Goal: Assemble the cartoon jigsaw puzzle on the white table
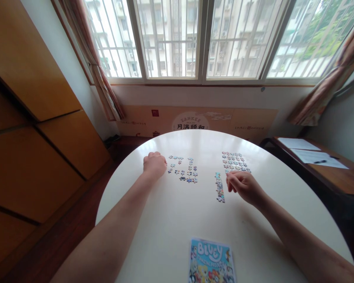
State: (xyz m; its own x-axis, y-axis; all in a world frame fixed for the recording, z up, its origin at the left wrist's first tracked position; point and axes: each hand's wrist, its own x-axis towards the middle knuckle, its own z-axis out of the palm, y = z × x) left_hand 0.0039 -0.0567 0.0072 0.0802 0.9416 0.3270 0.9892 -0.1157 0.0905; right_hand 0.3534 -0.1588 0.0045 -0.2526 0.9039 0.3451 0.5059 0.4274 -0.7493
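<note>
My left hand point(155, 164) rests on the round white table point(171, 228) as a closed fist, just left of a loose scatter of small jigsaw pieces point(183, 169). My right hand point(244, 186) has its fingers curled in a pinch beside a joined strip of puzzle pieces point(220, 188); whether a piece sits in the fingertips is too small to see. A second group of laid-out pieces point(235, 162) lies just beyond the right hand. A puzzle box or card printed with cartoon dogs point(211, 261) lies at the near edge.
Wooden cabinets point(32, 129) line the left wall. A dark side desk with papers and a pen point(315, 155) stands at the right. Barred windows point(200, 39) with curtains fill the far wall, above a flat printed carton point(194, 122).
</note>
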